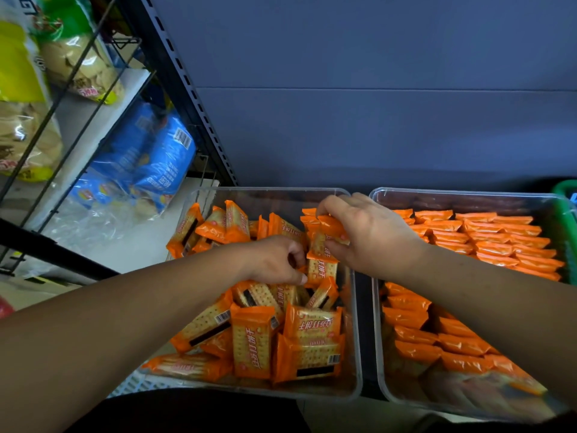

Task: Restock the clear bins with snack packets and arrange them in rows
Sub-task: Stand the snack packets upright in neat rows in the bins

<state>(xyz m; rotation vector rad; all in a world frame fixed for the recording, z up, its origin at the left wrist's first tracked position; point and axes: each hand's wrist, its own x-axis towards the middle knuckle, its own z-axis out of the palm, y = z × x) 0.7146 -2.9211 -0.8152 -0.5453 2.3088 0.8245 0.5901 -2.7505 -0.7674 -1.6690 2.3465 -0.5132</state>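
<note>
Forearms reached over two clear bins: the left bin [271, 192], under both hands, held loose orange packets [253, 339], and the right bin [468, 194], right of the grip, held neat rows [499, 242]. Right hand [368, 232] pinched one packet [327, 242] between thumb and fingers. Left hand [274, 260] curled just left of it; whether it gripped anything could not be told.

left hand [274, 260] and right hand [368, 232] close together, fingers [334, 246] curled
</note>
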